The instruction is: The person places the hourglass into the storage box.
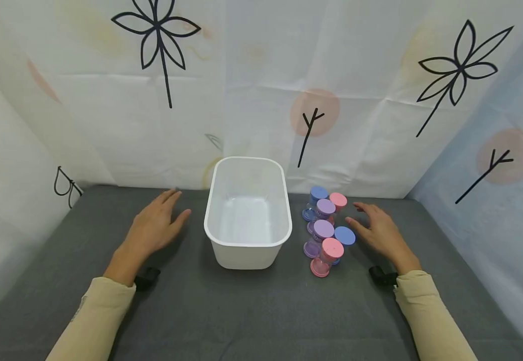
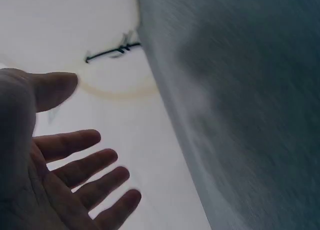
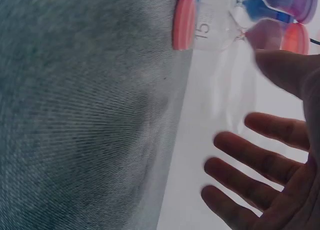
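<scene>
A group of small sand timers stands on the right of the table: a front pink sand timer (image 1: pixel 332 249), purple ones (image 1: pixel 323 229) and a right-hand blue one (image 1: pixel 344 236) among them. Beside the group is my right hand (image 1: pixel 380 233), holding nothing, its thumb pointing toward the timers. In the right wrist view its fingers (image 3: pixel 250 155) are spread, and a pink-capped timer (image 3: pixel 185 24) marked 15 shows above them. A white plastic tub (image 1: pixel 248 253), with nothing inside, sits mid-table. To its left my left hand (image 1: pixel 153 225) hovers with extended fingers, palm bare in the left wrist view.
A dark grey cloth (image 1: pixel 252 316) covers the table. White fabric (image 1: pixel 252 100) printed with plants hangs behind it, and similar panels (image 1: pixel 491 165) close in the sides. Each wrist wears a black camera strap (image 1: pixel 148 279).
</scene>
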`<action>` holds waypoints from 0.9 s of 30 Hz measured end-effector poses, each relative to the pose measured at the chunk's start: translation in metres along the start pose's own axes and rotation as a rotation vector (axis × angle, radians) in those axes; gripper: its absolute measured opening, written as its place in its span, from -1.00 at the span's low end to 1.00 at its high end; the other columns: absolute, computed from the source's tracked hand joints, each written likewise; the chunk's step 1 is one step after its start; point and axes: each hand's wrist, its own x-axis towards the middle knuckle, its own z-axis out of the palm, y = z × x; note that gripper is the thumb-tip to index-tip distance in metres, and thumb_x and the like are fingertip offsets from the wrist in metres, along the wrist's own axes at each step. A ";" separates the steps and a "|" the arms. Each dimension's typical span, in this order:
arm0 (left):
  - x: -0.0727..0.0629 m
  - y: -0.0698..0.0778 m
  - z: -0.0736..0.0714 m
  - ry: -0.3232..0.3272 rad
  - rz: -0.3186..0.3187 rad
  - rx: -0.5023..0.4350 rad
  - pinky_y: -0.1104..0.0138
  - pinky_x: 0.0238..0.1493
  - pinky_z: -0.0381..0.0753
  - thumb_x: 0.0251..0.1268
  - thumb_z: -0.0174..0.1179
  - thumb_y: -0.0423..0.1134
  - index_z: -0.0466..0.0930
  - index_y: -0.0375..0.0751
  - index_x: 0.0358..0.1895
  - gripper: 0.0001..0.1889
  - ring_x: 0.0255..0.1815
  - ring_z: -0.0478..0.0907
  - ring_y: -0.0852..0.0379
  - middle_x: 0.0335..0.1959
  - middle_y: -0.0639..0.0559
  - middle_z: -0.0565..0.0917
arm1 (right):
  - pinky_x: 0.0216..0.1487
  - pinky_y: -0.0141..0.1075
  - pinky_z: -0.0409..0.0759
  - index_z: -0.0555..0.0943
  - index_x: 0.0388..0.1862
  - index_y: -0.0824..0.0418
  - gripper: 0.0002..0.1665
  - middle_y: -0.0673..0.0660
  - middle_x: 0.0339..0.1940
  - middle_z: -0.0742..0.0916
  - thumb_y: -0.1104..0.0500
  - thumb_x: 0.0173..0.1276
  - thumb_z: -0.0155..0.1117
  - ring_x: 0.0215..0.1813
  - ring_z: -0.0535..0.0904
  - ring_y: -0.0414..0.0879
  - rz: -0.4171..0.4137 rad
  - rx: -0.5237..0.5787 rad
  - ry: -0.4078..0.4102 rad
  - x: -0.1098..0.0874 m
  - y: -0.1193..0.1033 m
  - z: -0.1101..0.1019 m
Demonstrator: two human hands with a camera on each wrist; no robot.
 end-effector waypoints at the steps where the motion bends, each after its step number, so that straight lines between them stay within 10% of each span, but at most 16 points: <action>1: 0.000 0.002 -0.001 -0.006 0.003 -0.055 -0.35 0.30 0.23 0.61 -0.03 0.11 0.19 -0.39 0.54 -0.28 0.47 0.19 -0.44 0.52 -0.40 0.21 | 0.25 0.37 0.35 0.33 0.47 0.41 -0.23 0.49 0.30 0.53 -0.07 0.53 0.24 0.32 0.41 0.43 -0.006 0.016 -0.001 0.000 -0.001 -0.001; 11: -0.002 0.036 -0.010 -0.032 0.115 -0.564 -0.25 0.44 0.09 0.60 0.01 0.06 0.03 -0.17 0.64 -0.28 0.59 0.05 -0.24 0.61 -0.18 0.10 | 0.17 0.22 0.53 0.53 0.27 0.45 -0.39 0.44 0.14 0.66 0.07 0.43 0.39 0.17 0.59 0.34 -0.022 0.115 -0.010 -0.001 -0.003 -0.003; 17: -0.006 0.054 -0.007 -0.137 0.183 -0.612 -0.25 0.42 0.13 0.37 0.28 0.13 -0.21 0.12 0.68 0.01 0.59 0.01 -0.06 0.65 0.04 -0.03 | 0.11 0.19 0.58 0.58 0.19 0.48 -0.45 0.42 0.09 0.69 0.10 0.41 0.40 0.10 0.64 0.33 -0.046 0.151 -0.011 -0.001 -0.005 -0.007; 27: -0.008 0.067 -0.006 -0.090 0.281 -0.613 -0.05 0.32 0.33 0.04 0.56 0.09 -0.23 0.22 0.67 0.25 0.37 0.27 0.12 0.49 0.20 0.17 | 0.01 -0.25 0.65 0.61 0.23 0.40 -0.51 0.27 0.07 0.75 0.08 0.49 0.33 0.05 0.70 0.00 -0.106 0.353 -0.099 -0.008 -0.010 -0.028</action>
